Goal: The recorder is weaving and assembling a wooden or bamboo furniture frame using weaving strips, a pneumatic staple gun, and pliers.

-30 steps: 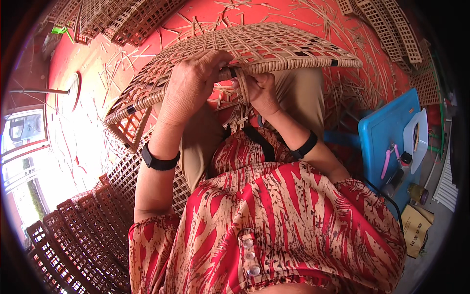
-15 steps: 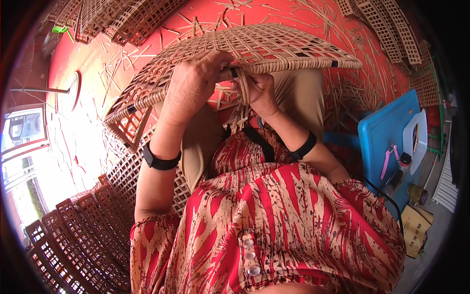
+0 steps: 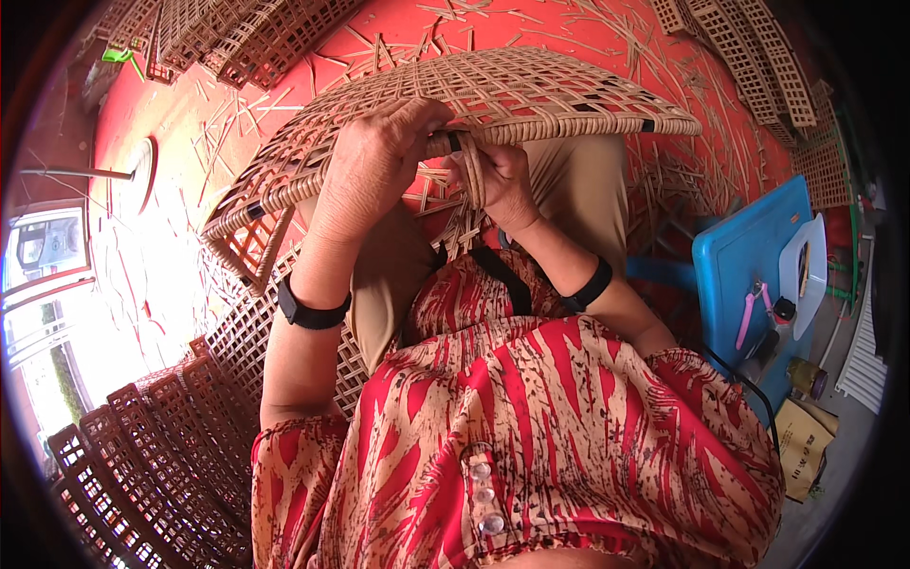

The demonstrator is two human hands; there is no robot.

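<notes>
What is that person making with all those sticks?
A person sits with a big woven cane panel across their lap. The left hand grips its near rim, and the right hand holds a cane strip looped at that rim. Loose strips lie all over the red floor, and finished lattice panels are stacked to the left. A blue stool with small tools stands on the right.

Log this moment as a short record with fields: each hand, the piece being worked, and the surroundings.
left hand: gripping the near rim of the woven mat
right hand: under the rim, fingers around a cane strip
woven mat: open lattice, resting across the lap
floor: red, strewn with cane offcuts
blue stool: at the right, pink-handled tool on it
</notes>
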